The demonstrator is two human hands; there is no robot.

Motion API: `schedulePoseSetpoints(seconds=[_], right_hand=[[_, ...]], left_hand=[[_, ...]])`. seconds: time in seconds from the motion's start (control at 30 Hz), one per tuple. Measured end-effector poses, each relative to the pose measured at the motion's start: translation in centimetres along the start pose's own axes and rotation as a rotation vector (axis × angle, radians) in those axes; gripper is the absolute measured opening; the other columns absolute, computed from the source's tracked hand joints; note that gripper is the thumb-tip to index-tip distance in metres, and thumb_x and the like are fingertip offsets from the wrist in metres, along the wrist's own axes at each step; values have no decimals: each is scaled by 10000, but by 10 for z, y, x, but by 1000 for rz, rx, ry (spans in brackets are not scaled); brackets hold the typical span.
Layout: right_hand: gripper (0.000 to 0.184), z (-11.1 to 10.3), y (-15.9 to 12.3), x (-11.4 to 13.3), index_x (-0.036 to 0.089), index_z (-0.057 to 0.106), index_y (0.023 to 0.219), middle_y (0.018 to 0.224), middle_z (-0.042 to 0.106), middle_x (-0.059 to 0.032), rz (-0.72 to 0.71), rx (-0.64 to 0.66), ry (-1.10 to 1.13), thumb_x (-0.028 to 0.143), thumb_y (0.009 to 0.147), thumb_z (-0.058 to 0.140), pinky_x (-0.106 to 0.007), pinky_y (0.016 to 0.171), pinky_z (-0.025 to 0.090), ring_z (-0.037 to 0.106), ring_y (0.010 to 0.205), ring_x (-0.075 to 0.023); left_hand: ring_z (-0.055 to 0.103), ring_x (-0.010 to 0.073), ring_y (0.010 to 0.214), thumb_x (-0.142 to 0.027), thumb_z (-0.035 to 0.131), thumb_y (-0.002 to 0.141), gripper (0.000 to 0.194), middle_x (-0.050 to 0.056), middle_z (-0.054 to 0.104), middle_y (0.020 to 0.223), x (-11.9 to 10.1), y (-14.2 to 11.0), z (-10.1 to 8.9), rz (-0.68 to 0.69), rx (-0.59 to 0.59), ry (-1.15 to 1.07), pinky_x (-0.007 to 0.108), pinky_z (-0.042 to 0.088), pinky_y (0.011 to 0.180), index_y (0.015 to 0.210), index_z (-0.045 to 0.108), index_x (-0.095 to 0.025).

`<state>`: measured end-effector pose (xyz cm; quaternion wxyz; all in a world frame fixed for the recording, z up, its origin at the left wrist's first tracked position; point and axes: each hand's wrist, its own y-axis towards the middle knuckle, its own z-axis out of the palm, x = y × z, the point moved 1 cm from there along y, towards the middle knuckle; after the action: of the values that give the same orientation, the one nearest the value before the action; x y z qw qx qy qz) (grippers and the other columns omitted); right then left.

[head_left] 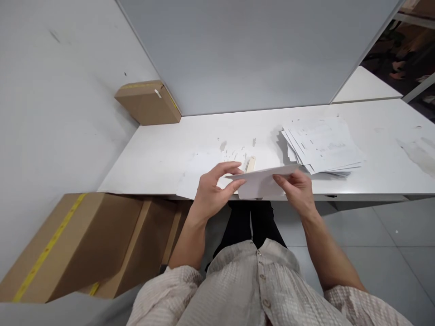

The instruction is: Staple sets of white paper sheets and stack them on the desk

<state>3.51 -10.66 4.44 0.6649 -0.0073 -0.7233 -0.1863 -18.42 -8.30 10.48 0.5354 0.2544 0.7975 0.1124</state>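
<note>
White-topped table (163, 154) set against a smooth grey upright panel (258, 54) along its far edge; pale wall (61, 68) at its left end. Dark smudges mark the table surface between the middle and the far edge, and again near the right end.

Item in hand: a plain white sheet of paper (260, 183), seen at a steep tilt, its upper edge running roughly level. It is in the air at the middle of the near edge and overlaps that edge in view; its height above the table cannot be read.

Right hand (297, 188): grip closed on the sheet's right end, thumb on the near face, fingers behind. Left hand (217, 185): thumb and fingers curved about the left end, thumb tip at the near face, fingers above the upper edge. Whether this grip bears on the paper cannot be told.

Just behind the sheet, partly hidden by it: a narrow off-white bar-shaped object (251, 163). Right of the middle, an uneven stack of white printed papers (326, 147), edges fanned, print too small to read.

Far left corner: a closed brown cardboard box (152, 104). Below the near left corner: a larger brown cardboard carton with yellow tape (98, 231).
</note>
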Motion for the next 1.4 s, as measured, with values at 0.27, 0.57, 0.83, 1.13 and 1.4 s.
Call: schedulePoseSetpoints(seconds=[0.27,0.57,0.83,1.13,1.4], right_hand=[[123,10,5,-41,220,684,812,891,689,-24,30,-30,125,322,744,683,-342,801,467,616,904,-196],[232,0,-5,-26,225,650,935,858,674,-2,184,-41,94,356,746,673,-273,688,470,593,784,-165],[318,-14,-56,-62,187,654,930,845,690,-38,502,-7,-33,436,731,657,-280,606,470,603,725,-192],[392,-21,-65,-81,167,655,951,866,719,-62,726,26,80,442,674,690,-343,642,521,658,748,-239],[363,-16,-55,-88,163,661,912,873,724,-62,717,-76,143,410,651,711,-323,642,529,670,742,-230]], left_hand=[[613,187,977,-347,582,827,242,60,689,996,65,-7,34,-267,-39,-273,314,468,871,1009,655,-206],[550,131,681,-426,582,810,278,2,603,677,47,-5,34,-397,-37,-350,247,462,653,760,651,-161],[482,97,530,-442,590,779,332,-25,519,555,79,-38,55,-653,190,-355,220,419,526,625,585,-149],[615,162,679,-371,493,852,261,42,681,803,97,-43,52,-475,138,123,273,483,644,947,669,-203],[554,184,1013,-191,324,916,415,92,588,1097,108,-21,71,-108,199,281,329,459,863,1299,481,-218]])
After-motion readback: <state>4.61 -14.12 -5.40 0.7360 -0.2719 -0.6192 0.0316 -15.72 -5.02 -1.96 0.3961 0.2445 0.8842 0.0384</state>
